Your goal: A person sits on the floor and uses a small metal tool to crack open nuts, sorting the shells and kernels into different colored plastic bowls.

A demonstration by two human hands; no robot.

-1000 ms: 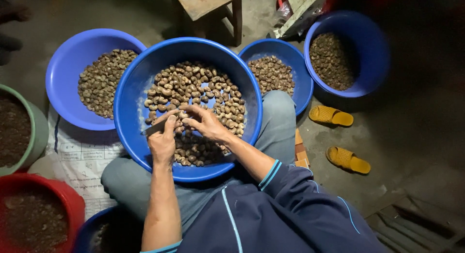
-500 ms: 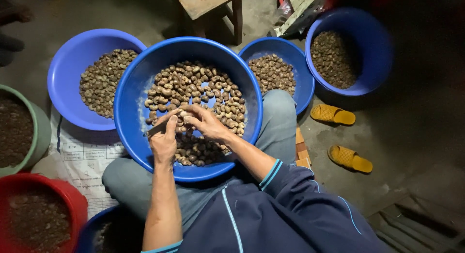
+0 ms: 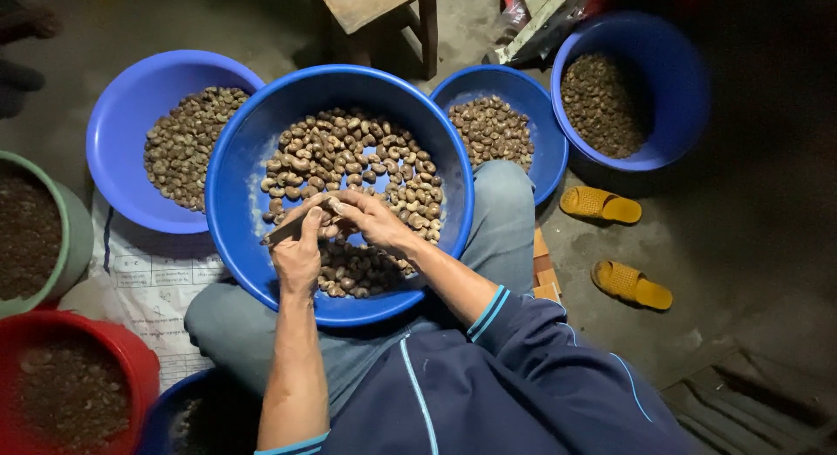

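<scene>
left hand (image 3: 296, 250) gripping one small blade (image 3: 283, 229), right hand (image 3: 370, 220) pinching one nut (image 3: 329, 207) over lap basin (image 3: 244, 150) centre, three more blue basins of nuts, two yellow sandals (image 3: 600, 206)

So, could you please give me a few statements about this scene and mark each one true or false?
1. The big blue basin on the lap holds nuts. True.
2. The left hand holds a small blade. True.
3. The right hand rests on the floor. False: it is over the basin, fingers meeting the left hand.
4. The sandals are red. False: they are yellow.
5. A red tub sits at lower left. True.
</scene>
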